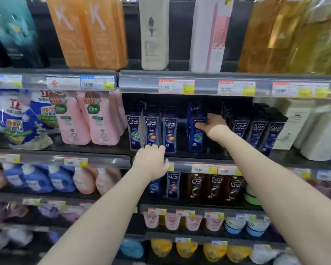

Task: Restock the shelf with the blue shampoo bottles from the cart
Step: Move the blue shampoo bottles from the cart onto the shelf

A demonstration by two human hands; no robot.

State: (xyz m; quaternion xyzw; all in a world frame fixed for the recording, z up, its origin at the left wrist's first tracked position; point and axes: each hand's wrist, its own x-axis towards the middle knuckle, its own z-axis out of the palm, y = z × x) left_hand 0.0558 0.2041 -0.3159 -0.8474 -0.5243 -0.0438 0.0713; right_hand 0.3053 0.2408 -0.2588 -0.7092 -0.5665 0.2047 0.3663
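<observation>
A row of blue CLEAR shampoo bottles (pixel 151 132) stands on the middle shelf (pixel 189 161). My right hand (pixel 213 126) reaches into that shelf and grips the upper part of one blue bottle (pixel 196 138), which stands upright with another blue bottle (pixel 194 109) behind it. My left hand (pixel 151 163) rests on the shelf's front edge just below the left bottles, fingers curled over the rail. The cart is out of view.
Darker CLEAR bottles (pixel 256 132) stand right of my right hand, pink bottles (pixel 88 121) to the left. A gap lies between the held bottle and the dark ones. Orange bottles (pixel 88 33) fill the shelf above; more CLEAR bottles (pixel 173 185) sit below.
</observation>
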